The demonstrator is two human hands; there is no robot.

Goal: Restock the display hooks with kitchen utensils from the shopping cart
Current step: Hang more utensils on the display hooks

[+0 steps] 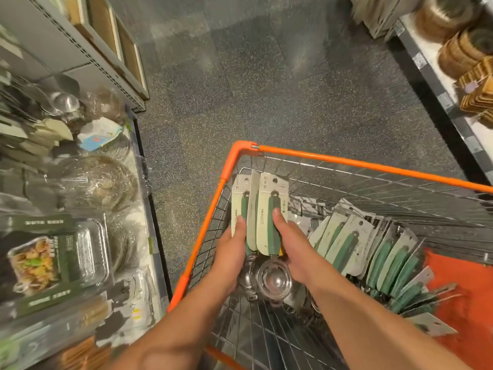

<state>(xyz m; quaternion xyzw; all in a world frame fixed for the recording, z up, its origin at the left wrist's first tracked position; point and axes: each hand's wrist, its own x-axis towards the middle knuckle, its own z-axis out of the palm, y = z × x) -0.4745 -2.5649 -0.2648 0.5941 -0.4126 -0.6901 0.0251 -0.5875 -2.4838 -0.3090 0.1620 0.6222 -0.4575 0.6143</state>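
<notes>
The cart point(346, 162) stands between two shelves. A row of carded scoops point(373, 252) lies inside it at its right. At its left corner, above the mesh, a fanned bunch point(262, 212) is gripped by both hands, left hand point(230, 256) and right hand point(292, 247), thumbs on the cards

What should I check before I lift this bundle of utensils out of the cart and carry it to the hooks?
1. Left hand grips the bundle: ok.
2. Right hand grips it too: ok.
3. Cards fanned, not squared up: not ok.
4. Hang holes at the card tops free: ok.
5. Bundle clear of the orange cart rim: ok.
6. A free hook on the left display: cannot tell, blurred.
</notes>
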